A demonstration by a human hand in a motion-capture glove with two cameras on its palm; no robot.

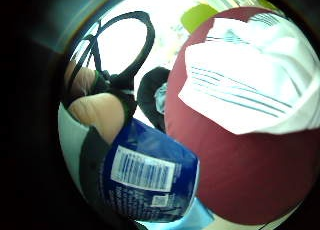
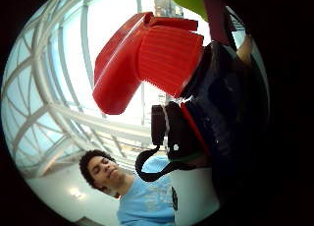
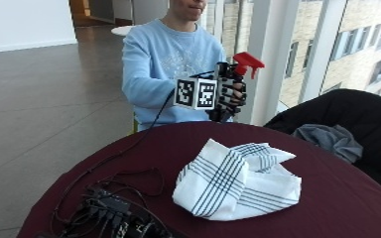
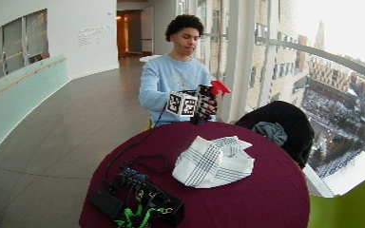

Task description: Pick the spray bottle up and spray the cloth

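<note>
Spray bottle, red trigger head, blue label, held in the air above the far edge of the round maroon table. Gloved right hand has fingers wrapped round the bottle's body. White striped cloth lies crumpled mid-table, well apart from the bottle.
</note>
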